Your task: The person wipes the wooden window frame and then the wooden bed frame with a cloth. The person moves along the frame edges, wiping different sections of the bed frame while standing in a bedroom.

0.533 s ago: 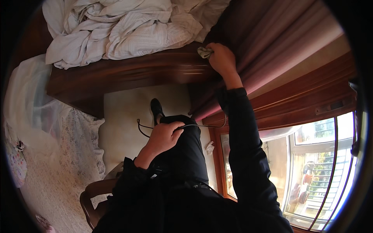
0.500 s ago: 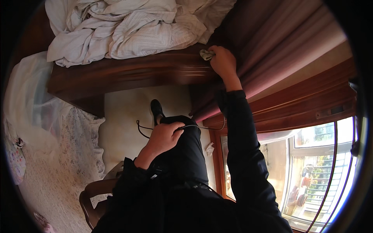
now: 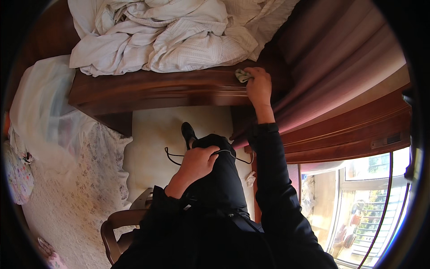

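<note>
- We see the right hand (image 3: 259, 85) stretched out ahead, its grip closed on a small crumpled cloth (image 3: 242, 75), pale green and soft, pressed flat against the top edge of a wooden footboard (image 3: 170, 87).
- The footboard is dark reddish-brown wood, polished and glossy, with a long curved rail that catches the light.
- The cloth lies at the right end of that rail, just beside the fingers and partly under them.
- The left hand (image 3: 197, 163) rests on the person's raised knee, its grip curled around a thin dark cord (image 3: 172, 155) that loops out to the left over the floor.
- The leg is clad in black trousers (image 3: 219, 179), and a black shoe (image 3: 188, 132) points toward the footboard.
- Above the rail lies a heap of white bedding (image 3: 170, 36), rumpled, with a fine woven texture.
- To the right hangs a heavy mauve curtain (image 3: 331, 76) in long smooth folds, touching the wrist side of the right hand.
- A window (image 3: 371, 201) with a dark wooden frame shows at lower right.
- The floor (image 3: 152, 134) under the leg is pale and smooth; a lacy patterned fabric (image 3: 85, 179) spreads at left.
- A curved wooden chair back (image 3: 117, 222) sits near the lower left.
</note>
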The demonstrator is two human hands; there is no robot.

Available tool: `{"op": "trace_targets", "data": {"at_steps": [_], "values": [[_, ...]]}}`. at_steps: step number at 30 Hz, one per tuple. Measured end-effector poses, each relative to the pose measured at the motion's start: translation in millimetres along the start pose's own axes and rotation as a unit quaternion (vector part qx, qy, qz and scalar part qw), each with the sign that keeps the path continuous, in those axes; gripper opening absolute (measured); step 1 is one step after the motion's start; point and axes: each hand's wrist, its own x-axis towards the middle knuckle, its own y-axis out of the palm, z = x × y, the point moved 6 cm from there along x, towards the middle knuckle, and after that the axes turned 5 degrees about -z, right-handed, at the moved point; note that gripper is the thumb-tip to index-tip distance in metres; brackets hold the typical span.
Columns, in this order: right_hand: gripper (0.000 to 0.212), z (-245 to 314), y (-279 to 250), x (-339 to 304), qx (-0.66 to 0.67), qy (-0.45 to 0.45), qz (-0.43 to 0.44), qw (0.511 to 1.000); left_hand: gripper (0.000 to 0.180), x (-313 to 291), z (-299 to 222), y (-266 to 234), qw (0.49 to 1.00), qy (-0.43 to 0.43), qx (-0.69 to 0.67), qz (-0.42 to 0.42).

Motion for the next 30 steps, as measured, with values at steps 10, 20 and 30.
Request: {"op": "trace_targets", "data": {"at_steps": [10,20,30], "values": [[0.032,90,25,-4,0.071,-0.167,0.051,0.982,0.019,-4,3,9,0.987,0.06,0.147,0.015],[0.027,44,19,11,-0.062,-0.087,-0.019,0.994,0.016,-2,7,12,0.984,0.084,0.159,-0.014],[0.036,50,19,21,-0.018,-0.127,0.054,0.99,0.015,-4,6,13,0.983,0.09,0.157,-0.016]]}}
